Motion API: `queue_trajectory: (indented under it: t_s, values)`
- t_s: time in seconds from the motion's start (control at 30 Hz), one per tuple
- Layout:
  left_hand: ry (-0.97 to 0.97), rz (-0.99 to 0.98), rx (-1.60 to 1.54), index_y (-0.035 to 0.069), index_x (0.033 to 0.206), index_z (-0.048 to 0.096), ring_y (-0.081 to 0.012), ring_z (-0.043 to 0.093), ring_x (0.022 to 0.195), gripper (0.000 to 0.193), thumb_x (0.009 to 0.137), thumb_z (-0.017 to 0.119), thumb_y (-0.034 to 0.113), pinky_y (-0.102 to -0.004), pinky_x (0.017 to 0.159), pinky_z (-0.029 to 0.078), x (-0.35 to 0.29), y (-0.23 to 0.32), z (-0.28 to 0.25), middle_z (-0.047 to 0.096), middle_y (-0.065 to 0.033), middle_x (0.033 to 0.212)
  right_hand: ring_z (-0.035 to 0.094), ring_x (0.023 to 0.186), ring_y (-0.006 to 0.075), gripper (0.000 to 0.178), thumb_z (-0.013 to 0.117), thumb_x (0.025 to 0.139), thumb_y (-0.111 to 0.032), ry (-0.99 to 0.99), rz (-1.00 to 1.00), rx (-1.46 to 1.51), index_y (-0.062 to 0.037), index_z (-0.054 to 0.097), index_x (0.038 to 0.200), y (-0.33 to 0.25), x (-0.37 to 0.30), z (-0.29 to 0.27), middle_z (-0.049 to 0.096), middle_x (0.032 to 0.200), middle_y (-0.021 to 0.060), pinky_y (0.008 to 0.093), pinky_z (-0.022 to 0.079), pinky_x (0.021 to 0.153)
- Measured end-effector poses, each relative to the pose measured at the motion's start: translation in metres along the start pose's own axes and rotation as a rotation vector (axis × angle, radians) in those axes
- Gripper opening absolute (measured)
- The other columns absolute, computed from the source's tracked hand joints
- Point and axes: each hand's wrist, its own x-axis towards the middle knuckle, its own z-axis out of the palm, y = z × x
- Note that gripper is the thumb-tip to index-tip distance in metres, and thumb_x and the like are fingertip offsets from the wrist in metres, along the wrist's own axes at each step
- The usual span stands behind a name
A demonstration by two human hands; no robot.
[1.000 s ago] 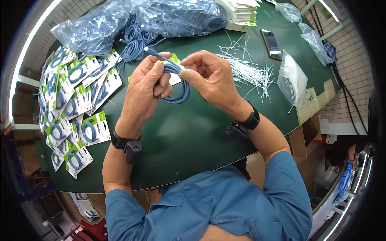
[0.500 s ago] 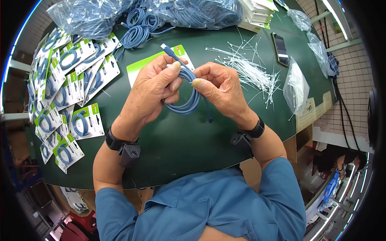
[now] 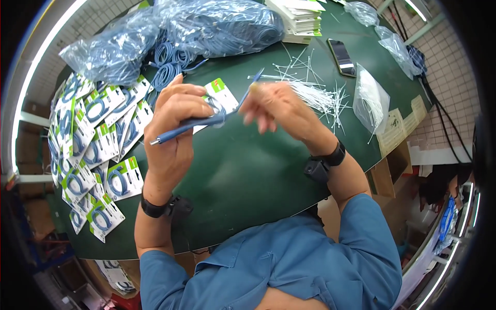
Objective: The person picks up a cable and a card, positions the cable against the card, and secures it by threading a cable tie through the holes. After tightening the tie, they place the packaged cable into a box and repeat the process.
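Note:
A coiled blue cable (image 3: 204,122) is seen nearly edge-on above the table, with my left hand (image 3: 174,111) closed round it. One plug (image 3: 164,138) sticks out toward the lower left, past my left fingers. At the other side, the free end of the cable (image 3: 258,76) rises past my right hand (image 3: 281,106), whose thumb and forefinger pinch it; this hand is slightly blurred. Beneath the coil lies a white and green backing card (image 3: 221,93), partly hidden.
Carded blue cables (image 3: 95,155) lie heaped at left. Behind are bagged cables (image 3: 222,26), loose coils (image 3: 168,62) and stacked cards (image 3: 297,20). White cable ties (image 3: 310,95), a phone (image 3: 341,57) and a bag of ties (image 3: 371,101) lie at right.
The coil has turned from facing me to nearly edge-on, its plug now pointing lower left. My right hand has drawn the other cable end out and upward. The view has shifted slightly.

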Motion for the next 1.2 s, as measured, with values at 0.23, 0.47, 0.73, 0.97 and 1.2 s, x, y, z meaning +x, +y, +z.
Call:
queue_trajectory:
  t_s: [0.23,0.47,0.73,0.97,1.2]
  values:
    - [0.069,0.293,0.327,0.009,0.1,0.06,-0.0308,0.068,0.106,0.008,0.097,0.067,0.011,-0.062,0.111,0.044,-0.008,0.017,0.015,0.071,-0.0086,0.105,0.07,0.071,0.012,0.048,0.052,0.109,-0.041,-0.244,0.138,0.413,0.0044,0.066,0.111,-0.002,-0.003,0.01,0.075,0.105,0.0145,0.0198,0.051,0.054]
    - [0.153,0.363,0.275,0.012,0.099,0.05,-0.0312,0.068,0.106,0.02,0.095,0.07,0.008,-0.0587,0.112,0.046,-0.027,0.02,0.034,0.068,-0.0081,0.107,0.071,0.074,0.0099,0.044,0.057,0.107,-0.04,-0.422,0.23,0.384,0.0036,0.065,0.112,0.002,-0.008,0.015,0.074,0.098,0.0104,0.0187,0.049,0.052]
    - [0.27,0.272,0.154,0.008,0.105,0.055,-0.0342,0.066,0.114,0.023,0.091,0.074,0.006,-0.0556,0.114,0.044,-0.028,-0.004,0.048,0.063,-0.0146,0.124,0.05,0.056,0.0012,0.039,0.06,0.107,-0.03,-0.454,0.147,0.977,0.0023,0.056,0.128,0.004,-0.003,0.012,0.066,0.094,0.0023,0.0174,0.038,0.045]
    - [0.344,-0.503,-0.377,0.0,0.138,0.051,-0.0261,0.063,0.118,0.045,0.099,0.067,0.017,-0.0447,0.111,0.043,-0.041,0.025,0.061,0.061,-0.0141,0.129,0.044,0.064,0.0031,0.036,0.056,0.109,-0.025,-0.141,0.121,0.785,-0.001,0.054,0.136,-0.014,-0.004,0.014,0.06,0.095,0.0001,0.0185,0.035,0.053]
    - [0.354,-0.893,-1.123,-0.005,0.147,0.043,-0.0153,0.059,0.092,0.048,0.11,0.048,0.027,-0.0324,0.092,0.047,-0.05,0.014,0.046,0.059,-0.0024,0.095,0.047,0.071,0.0079,0.045,0.045,0.112,-0.038,-0.14,0.203,0.669,-0.0014,0.055,0.137,0.029,-0.008,0.033,0.059,0.096,-0.001,0.0242,0.038,0.058]
